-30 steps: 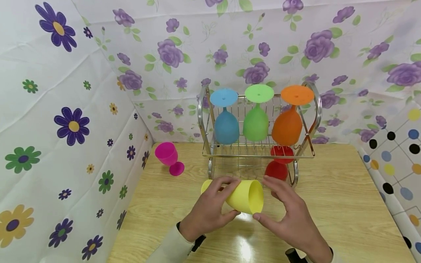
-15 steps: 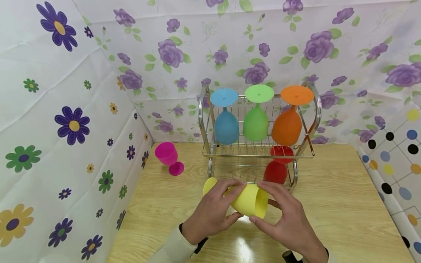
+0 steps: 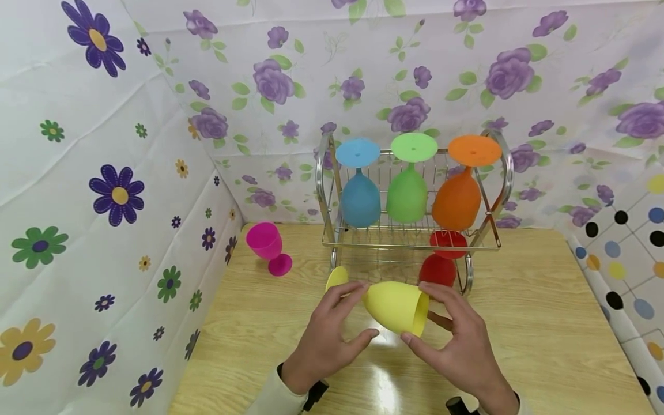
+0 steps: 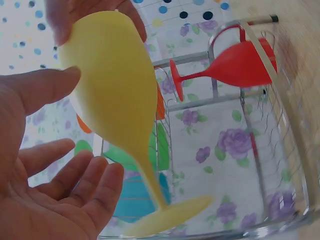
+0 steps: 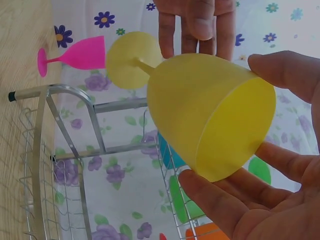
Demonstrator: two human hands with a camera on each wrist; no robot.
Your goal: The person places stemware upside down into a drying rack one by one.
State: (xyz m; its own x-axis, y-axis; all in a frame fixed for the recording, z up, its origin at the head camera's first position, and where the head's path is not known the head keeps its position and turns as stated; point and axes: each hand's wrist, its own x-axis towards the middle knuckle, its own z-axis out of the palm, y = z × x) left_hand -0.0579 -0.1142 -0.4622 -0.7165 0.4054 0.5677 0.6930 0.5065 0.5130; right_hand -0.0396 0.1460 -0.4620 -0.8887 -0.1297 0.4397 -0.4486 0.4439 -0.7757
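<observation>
A yellow plastic goblet (image 3: 391, 305) lies on its side in the air above the table, its mouth facing right and its foot left. My right hand (image 3: 459, 340) grips it near the rim, thumb and fingers on either side of the bowl, as the right wrist view shows. My left hand (image 3: 327, 337) is spread at the stem end; its thumb stands away from the bowl and the fingers do not close round it. In the head view that hand covers the stem. Whether its fingertips still touch the goblet I cannot tell.
Behind my hands stands a two-tier metal dish rack (image 3: 410, 248). Upside-down blue (image 3: 361, 199), green (image 3: 407, 193) and orange (image 3: 456, 199) goblets sit on its upper tier, a red goblet (image 3: 438, 270) on the lower. A pink goblet (image 3: 266, 242) stands at the left.
Both hands first had their fingers about the yellow goblet. My right hand has closed on its rim end, and my left thumb and fingers have come away from the bowl, moving left.
</observation>
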